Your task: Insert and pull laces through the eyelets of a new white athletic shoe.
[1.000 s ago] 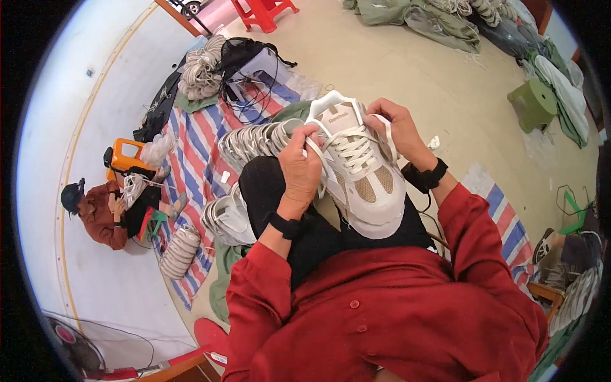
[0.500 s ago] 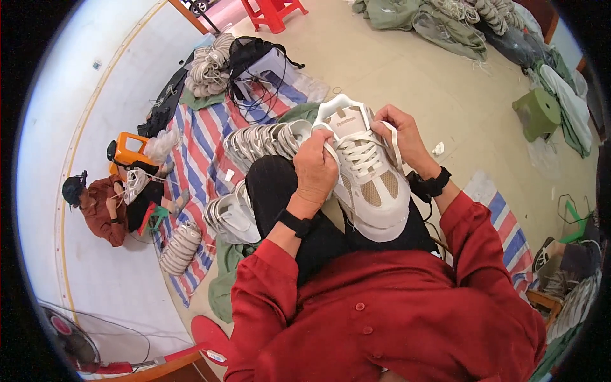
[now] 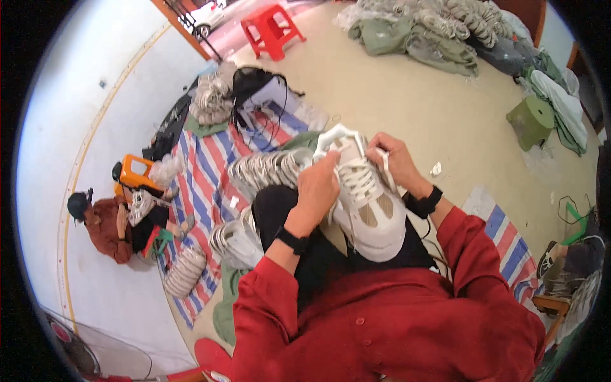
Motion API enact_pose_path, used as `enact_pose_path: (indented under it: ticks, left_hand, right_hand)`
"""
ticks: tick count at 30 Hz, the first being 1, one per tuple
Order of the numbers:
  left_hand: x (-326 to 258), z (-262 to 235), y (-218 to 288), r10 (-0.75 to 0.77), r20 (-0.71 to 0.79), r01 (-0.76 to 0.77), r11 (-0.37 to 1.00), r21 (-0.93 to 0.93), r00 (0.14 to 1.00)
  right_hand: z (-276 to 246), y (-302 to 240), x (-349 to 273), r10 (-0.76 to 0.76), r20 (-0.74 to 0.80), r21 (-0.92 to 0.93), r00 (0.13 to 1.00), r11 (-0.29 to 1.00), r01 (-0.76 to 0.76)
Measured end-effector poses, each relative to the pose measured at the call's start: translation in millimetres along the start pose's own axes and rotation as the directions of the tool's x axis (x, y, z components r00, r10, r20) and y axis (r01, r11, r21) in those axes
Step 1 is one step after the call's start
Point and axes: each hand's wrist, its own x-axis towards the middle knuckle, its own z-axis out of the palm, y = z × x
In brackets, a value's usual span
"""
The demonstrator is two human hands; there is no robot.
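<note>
A beige and white sneaker with tan mesh panels rests on my lap, its toe pointing towards me. White laces criss-cross up its front. My left hand is closed at the left of the tongue, pinching one end of the shoelace. On the opposite side, my right hand grips the other end, and a stretch of white lace shows below its fingers. The fingertips of the left hand are partly hidden behind its back.
Rows of similar shoes stand by my left knee on a striped sheet. A person sits at the left with a shoe. A red stool and a green stool stand farther off, near heaped sacks.
The view has tilted, so the surroundings sit lower. Both hands stay on the laces; the left has turned slightly, its fingertips nearer the tongue.
</note>
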Motion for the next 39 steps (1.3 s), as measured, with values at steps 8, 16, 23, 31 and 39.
enact_pose_path:
  ticks: [8,16,23,31,39]
  left_hand:
    - [-10.8,0.6,-2.8,-0.003,0.029,0.003,1.000,-0.002,1.000]
    - [-8.3,-0.1,-5.0,-0.007,0.062,0.008,1.000,-0.006,0.998]
    - [-9.0,1.0,1.7,-0.015,0.043,0.015,1.000,0.016,0.999]
    - [-15.5,-0.4,-24.1,0.028,0.044,-0.026,0.998,-0.055,0.999]
    - [-17.2,-4.5,-19.7,0.067,0.024,-0.067,0.998,-0.018,0.997]
  right_hand:
    - [-20.3,0.3,-13.2,0.083,0.099,0.032,0.992,0.996,-0.086]
    - [-92.8,-75.7,6.1,-0.028,-0.182,0.174,0.983,0.983,0.061]
    - [-97.5,-218.4,-26.0,-0.673,-0.050,-0.047,0.738,0.740,0.671]
    - [-68.6,-208.4,-43.2,-0.717,0.000,-0.188,0.697,0.684,0.704]
    - [-75.6,-186.0,-99.2,-0.537,0.219,-0.283,0.815,0.764,0.580]
